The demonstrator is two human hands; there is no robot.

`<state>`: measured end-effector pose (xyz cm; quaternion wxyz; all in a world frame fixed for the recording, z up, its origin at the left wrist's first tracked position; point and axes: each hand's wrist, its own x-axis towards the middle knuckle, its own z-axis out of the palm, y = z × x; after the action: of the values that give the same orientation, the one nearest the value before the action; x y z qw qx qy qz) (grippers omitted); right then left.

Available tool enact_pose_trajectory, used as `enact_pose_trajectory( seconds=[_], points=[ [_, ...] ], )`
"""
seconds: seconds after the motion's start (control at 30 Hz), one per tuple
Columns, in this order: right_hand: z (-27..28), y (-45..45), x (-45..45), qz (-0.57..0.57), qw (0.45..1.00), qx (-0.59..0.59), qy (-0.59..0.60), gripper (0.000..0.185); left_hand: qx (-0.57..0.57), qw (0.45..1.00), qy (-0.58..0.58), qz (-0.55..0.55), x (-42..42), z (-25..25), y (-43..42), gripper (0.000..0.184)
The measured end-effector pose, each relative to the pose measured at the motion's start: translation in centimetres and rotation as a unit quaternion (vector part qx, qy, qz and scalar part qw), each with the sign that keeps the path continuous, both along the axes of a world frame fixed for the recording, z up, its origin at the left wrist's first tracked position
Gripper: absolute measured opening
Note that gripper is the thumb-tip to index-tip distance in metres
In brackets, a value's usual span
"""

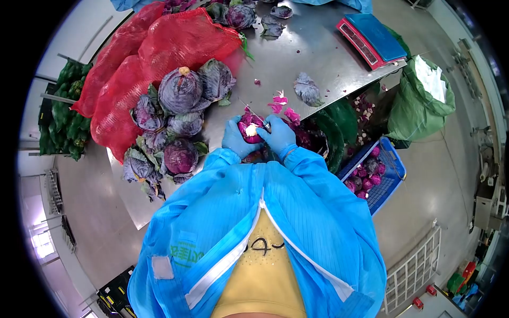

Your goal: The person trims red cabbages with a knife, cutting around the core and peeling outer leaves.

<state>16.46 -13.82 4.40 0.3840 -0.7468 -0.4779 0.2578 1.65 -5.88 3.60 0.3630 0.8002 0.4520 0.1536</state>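
Observation:
At the near edge of the metal table, my left hand (237, 138), in a blue glove, is wrapped round the left side of a purple cabbage (250, 126) with a pale cut core. My right hand (278, 135), also gloved in blue, is closed at the cabbage's right side, round what looks like a small knife with a thin blade (253, 112) across the cabbage's top. Pink leaf scraps (279, 102) lie just beyond. Whole cabbages (180, 91) with outer leaves are piled to the left. A loose leaf (307, 89) rests farther right.
Red mesh sacks (159, 58) cover the metal table's (275, 61) left side. A blue and red scale (371, 40) stands at the back right. Below the right edge are a green bin (339, 124), a blue basket (387, 175) of trimmed cabbages and a green bag (419, 108).

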Motion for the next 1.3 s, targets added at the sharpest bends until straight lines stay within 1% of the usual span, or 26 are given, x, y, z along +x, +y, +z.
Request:
enact_pose_trajectory(
  seconds=[0.07, 0.13, 0.2, 0.23, 0.27, 0.33, 0.37, 0.4, 0.43, 0.47, 0.5, 0.57, 0.6, 0.67, 0.7, 0.73, 0.8, 0.83, 0.9, 0.93, 1.0, 1.03, 1.17, 1.23, 1.27, 1.3],
  points=[
    [0.7, 0.2, 0.2, 0.024, 0.991, -0.125, 0.041, 0.042, 0.023, 0.999, 0.031, -0.005, 0.1, 0.8, -0.5, 0.109],
    [0.6, 0.7, 0.9, 0.026, 0.992, -0.121, 0.038, 0.038, 0.027, 0.999, 0.044, -0.004, 0.4, 1.1, -0.7, 0.109],
    [0.1, 0.9, 1.4, 0.073, 0.979, -0.091, 0.167, 0.028, 0.047, 0.993, 0.108, -0.015, 0.4, 1.5, -1.0, 0.107],
    [-0.3, 1.0, 1.0, 0.081, 0.904, 0.008, 0.419, 0.02, 0.046, 0.993, 0.108, -0.014, 0.3, 1.3, -0.9, 0.107],
    [-0.5, 1.4, 1.1, 0.084, 0.905, 0.008, 0.418, 0.02, 0.069, 0.994, 0.082, -0.028, 0.2, 1.0, -0.6, 0.106],
    [0.4, 1.8, 1.0, 0.01, 0.923, 0.1, 0.372, 0.018, 0.086, 0.994, 0.059, -0.039, -0.7, -0.3, -0.3, 0.105],
    [-2.1, 2.7, 2.3, -0.014, 0.934, 0.079, 0.348, 0.023, 0.067, 0.996, 0.015, -0.058, -1.1, -1.2, 0.4, 0.105],
    [-0.1, 2.3, 3.4, -0.024, 0.988, 0.015, 0.155, 0.031, 0.05, 0.995, -0.032, -0.076, -1.1, -1.6, 1.1, 0.105],
    [-0.6, 2.1, 4.2, -0.044, 0.999, 0.007, 0.006, 0.036, -0.015, 0.989, -0.12, -0.084, -1.3, -2.0, 1.2, 0.106],
    [-1.6, 1.9, 4.5, -0.061, 0.988, -0.001, -0.141, 0.041, -0.016, 0.989, -0.12, -0.082, -1.8, -2.4, 1.3, 0.106],
    [-2.9, 2.2, 4.6, -0.061, 0.988, -0.001, -0.14, 0.041, -0.047, 0.98, -0.164, -0.099, -2.1, -2.4, 1.5, 0.107],
    [-5.2, 3.3, 5.1, 0.02, 0.993, -0.001, 0.117, 0.047, -0.074, 0.966, -0.219, -0.116, -2.6, -3.1, 2.2, 0.108],
    [-5.3, 3.8, 4.9, 0.022, 0.993, -0.003, 0.118, 0.047, -0.075, 0.966, -0.218, -0.114, -3.0, -2.9, 2.6, 0.108],
    [-5.6, 5.0, 3.9, 0.051, 0.978, -0.033, 0.199, 0.049, 0.053, 0.983, -0.089, -0.149, -3.9, -2.4, 3.4, 0.11],
    [-5.2, 5.6, 3.8, 0.083, 0.954, -0.111, 0.267, 0.047, 0.011, 0.986, -0.087, -0.143, -4.1, -2.2, 3.5, 0.112],
    [-5.4, 6.0, 3.6, 0.085, 0.953, -0.112, 0.268, 0.047, 0.011, 0.986, -0.085, -0.141, -4.5, -2.1, 3.7, 0.112],
    [-5.1, 6.4, 3.2, 0.093, 0.902, -0.158, 0.391, 0.045, -0.024, 0.984, -0.089, -0.151, -5.0, -2.0, 3.8, 0.115],
    [-4.9, 6.4, 3.2, 0.094, 0.901, -0.16, 0.391, 0.045, -0.025, 0.984, -0.088, -0.15, -5.0, -2.2, 3.6, 0.115],
    [-4.6, 6.0, 3.3, 0.135, 0.911, -0.158, 0.357, 0.045, -0.151, 0.946, -0.252, -0.137, -4.8, -2.7, 2.7, 0.117],
    [-4.8, 5.8, 3.3, 0.137, 0.909, -0.163, 0.359, 0.045, -0.155, 0.946, -0.251, -0.133, -4.6, -2.8, 2.2, 0.117],
    [-4.8, 5.8, 3.6, 0.154, 0.907, -0.166, 0.356, 0.046, -0.23, 0.933, -0.269, -0.07, -3.8, -2.8, 1.7, 0.116],
    [-4.6, 5.7, 3.8, 0.159, 0.904, -0.174, 0.356, 0.045, -0.182, 0.948, -0.253, -0.057, -3.5, -2.7, 1.5, 0.114],
    [-4.0, 5.3, 4.5, 0.174, 0.9, -0.191, 0.351, 0.041, -0.165, 0.958, -0.228, -0.059, -3.2, -3.4, 1.8, 0.113],
    [-3.0, 5.0, 4.4, 0.164, 0.93, -0.203, 0.259, 0.032, -0.165, 0.958, -0.224, -0.074, -3.2, -3.4, 2.1, 0.111],
    [-2.9, 5.0, 4.4, 0.162, 0.93, -0.203, 0.26, 0.032, -0.166, 0.958, -0.223, -0.076, -3.2, -3.7, 2.4, 0.111],
    [-2.9, 5.2, 4.4, 0.193, 0.948, -0.192, 0.164, 0.031, -0.146, 0.965, -0.201, -0.085, -3.1, -3.7, 2.7, 0.109]
  ],
)
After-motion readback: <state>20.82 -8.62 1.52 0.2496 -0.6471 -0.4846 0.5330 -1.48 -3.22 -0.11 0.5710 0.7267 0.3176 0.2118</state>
